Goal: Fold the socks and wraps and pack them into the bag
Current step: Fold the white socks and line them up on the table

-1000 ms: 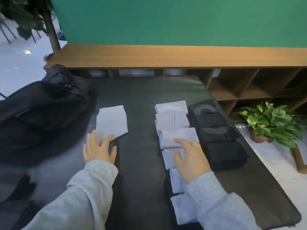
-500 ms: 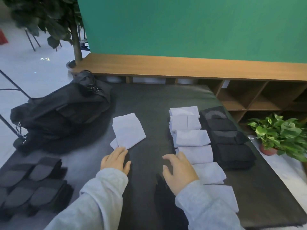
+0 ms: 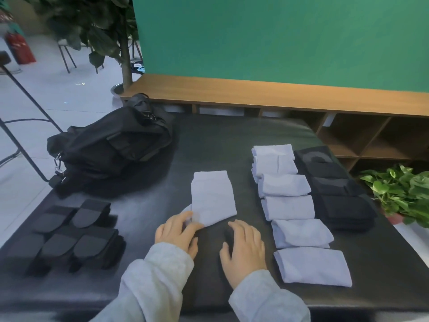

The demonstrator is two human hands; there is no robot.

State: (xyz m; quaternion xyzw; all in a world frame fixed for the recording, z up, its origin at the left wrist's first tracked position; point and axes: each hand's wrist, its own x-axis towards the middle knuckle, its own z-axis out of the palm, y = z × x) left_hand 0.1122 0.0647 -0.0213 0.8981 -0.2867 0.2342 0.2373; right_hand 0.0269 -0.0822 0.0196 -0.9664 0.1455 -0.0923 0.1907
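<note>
A folded white sock (image 3: 213,197) lies alone in the middle of the black table (image 3: 218,145). My left hand (image 3: 177,232) touches its near left corner with straight fingers. My right hand (image 3: 244,248) rests flat on the table just right of it, holding nothing. A column of several folded white socks (image 3: 290,206) runs down the right side, with folded black socks (image 3: 334,187) stacked beside it. Folded black wraps (image 3: 62,238) lie at the near left. The black bag (image 3: 111,147) sits at the far left, apparently closed.
A wooden shelf unit (image 3: 278,96) stands behind the table under a green wall. A potted green plant (image 3: 401,194) is on the floor at the right. A tall plant (image 3: 123,43) and a dark stand (image 3: 25,94) are at the left.
My right hand has left the white sock column and come down beside the single sock. My left hand stays at that sock's corner. The view shifted left, bringing the black wraps into sight.
</note>
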